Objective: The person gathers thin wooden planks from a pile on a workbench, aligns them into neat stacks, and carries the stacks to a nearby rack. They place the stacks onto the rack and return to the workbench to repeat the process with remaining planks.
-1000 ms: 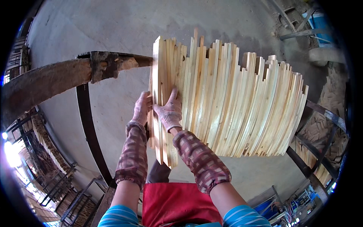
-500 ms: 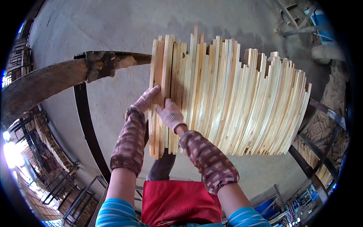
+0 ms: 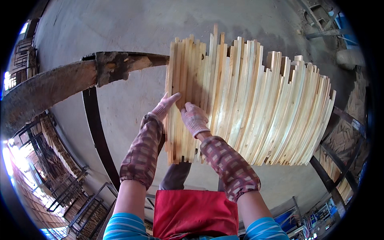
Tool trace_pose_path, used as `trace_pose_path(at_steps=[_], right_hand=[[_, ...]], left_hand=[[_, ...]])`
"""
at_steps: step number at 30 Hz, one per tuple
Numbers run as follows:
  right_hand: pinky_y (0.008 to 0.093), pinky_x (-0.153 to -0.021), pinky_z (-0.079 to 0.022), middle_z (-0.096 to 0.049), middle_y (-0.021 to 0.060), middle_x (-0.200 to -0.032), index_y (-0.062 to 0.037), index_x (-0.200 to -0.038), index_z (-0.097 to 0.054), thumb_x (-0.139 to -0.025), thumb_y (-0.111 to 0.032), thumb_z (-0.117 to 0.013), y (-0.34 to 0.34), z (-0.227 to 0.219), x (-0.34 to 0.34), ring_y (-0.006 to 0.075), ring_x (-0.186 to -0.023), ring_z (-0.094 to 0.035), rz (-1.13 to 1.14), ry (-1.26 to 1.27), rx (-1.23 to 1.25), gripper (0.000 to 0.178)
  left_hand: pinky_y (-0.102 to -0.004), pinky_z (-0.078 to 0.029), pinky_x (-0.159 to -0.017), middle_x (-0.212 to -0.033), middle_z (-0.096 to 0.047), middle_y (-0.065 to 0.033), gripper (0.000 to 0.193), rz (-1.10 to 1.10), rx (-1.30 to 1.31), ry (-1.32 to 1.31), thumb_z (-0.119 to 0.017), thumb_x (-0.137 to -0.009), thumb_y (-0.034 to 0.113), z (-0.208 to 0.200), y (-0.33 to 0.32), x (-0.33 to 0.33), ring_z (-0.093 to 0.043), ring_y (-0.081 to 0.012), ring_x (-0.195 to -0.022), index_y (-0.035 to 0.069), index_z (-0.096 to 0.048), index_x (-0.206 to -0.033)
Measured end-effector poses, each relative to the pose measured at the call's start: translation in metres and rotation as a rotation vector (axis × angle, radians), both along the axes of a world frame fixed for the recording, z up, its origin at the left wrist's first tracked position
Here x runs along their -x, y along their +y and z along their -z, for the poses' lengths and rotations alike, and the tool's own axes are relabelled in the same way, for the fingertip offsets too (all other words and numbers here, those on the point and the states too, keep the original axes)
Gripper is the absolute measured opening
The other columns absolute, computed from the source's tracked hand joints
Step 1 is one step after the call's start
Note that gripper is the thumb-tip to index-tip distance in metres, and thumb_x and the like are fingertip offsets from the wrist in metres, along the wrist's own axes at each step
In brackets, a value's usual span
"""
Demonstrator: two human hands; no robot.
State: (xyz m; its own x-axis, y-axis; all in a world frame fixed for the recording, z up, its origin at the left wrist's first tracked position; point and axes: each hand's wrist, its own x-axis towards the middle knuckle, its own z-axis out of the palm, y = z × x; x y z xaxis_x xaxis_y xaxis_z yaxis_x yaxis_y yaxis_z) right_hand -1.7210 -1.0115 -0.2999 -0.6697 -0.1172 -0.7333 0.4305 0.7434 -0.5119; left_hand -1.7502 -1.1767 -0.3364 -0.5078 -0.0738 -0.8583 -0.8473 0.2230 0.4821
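A long row of pale wooden strips (image 3: pixel 240 108) lies side by side in front of me, their far ends uneven. My left hand (image 3: pixel 165 105), in a pinkish knit glove, grips the row's left end. Its thumb stretches over the top of the outermost strips, and its fingers are mostly hidden down the outer side. Just right of it, my right hand (image 3: pixel 195 119), gloved the same way, rests on top of the strips near the left end. Its thumb and fingers point away from me, and nothing shows lifted in it.
A rusty, rough metal bar (image 3: pixel 52 82) runs from the left to the row's end. A dark frame leg (image 3: pixel 98 132) slopes below it. Metal framing (image 3: pixel 338 160) stands at the right, with heaped wood pieces (image 3: pixel 356 104) beyond. Racks (image 3: pixel 64 192) stand at lower left.
The dark gap among the leftmost strips has closed, and those strips now lie tight against the row. Both hands have shifted slightly right in the view, as has the whole row.
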Motion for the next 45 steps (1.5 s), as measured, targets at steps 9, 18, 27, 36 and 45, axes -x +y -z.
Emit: trace_pose_path(at_steps=[9,18,27,36,45], right_hand=[[0.0469,-0.074,-0.054,-0.072,0.0158,-0.090,-0.0100,-0.096,-0.064,-0.096,-0.038,-0.053,0.029,0.029,-0.155,0.0360,-0.083,-0.069,0.081,-0.010,0.181,0.030],[0.0472,-0.083,-0.052,-0.071,0.0166,-0.102,-0.0118,-0.106,-0.066,-0.093,-0.043,-0.056,0.098,-0.022,-0.213,0.0368,-0.098,-0.068,0.125,-0.307,0.152,0.035],[0.0458,-0.084,-0.052,-0.071,0.0167,-0.100,-0.0097,-0.106,-0.066,-0.095,-0.039,-0.057,0.181,-0.022,-0.248,0.0363,-0.096,-0.068,0.252,-0.191,0.100,0.033],[0.0439,-0.080,-0.052,-0.071,0.0160,-0.093,-0.0091,-0.101,-0.067,-0.092,-0.038,-0.063,0.225,-0.014,-0.283,0.0349,-0.093,-0.068,0.344,-0.283,0.029,0.031],[0.0423,-0.078,-0.053,-0.071,0.0157,-0.088,-0.0096,-0.098,-0.067,-0.091,-0.036,-0.064,0.204,-0.014,-0.277,0.0342,-0.086,-0.069,0.297,-0.259,0.066,0.028]], left_hand=[[-0.0463,-0.048,-0.098,-0.126,-0.062,-0.0207,0.078,0.207,0.660,0.253,-0.069,-0.081,0.062,-0.026,0.047,0.013,-0.060,-0.0390,-0.116,0.010,-0.051,-0.136],[-0.0382,-0.039,-0.109,-0.146,-0.049,-0.0183,0.084,-0.013,0.301,0.376,-0.075,-0.087,0.033,0.012,0.014,-0.020,-0.051,-0.0294,-0.132,0.004,-0.030,-0.152],[-0.0412,-0.050,-0.091,-0.104,-0.070,-0.0118,0.067,0.171,0.533,0.027,-0.075,-0.083,0.034,-0.038,0.043,-0.033,-0.066,-0.0283,-0.101,0.016,-0.042,-0.138],[-0.0368,-0.051,-0.091,-0.107,-0.069,-0.0117,0.064,0.140,0.526,0.124,-0.075,-0.081,0.029,-0.021,0.049,-0.055,-0.066,-0.0246,-0.102,0.014,-0.045,-0.135],[-0.0316,-0.045,-0.103,-0.136,-0.059,-0.0141,0.087,0.070,0.493,0.157,-0.077,-0.081,0.030,-0.003,0.042,-0.064,-0.058,-0.0226,-0.122,0.008,-0.032,-0.153]])
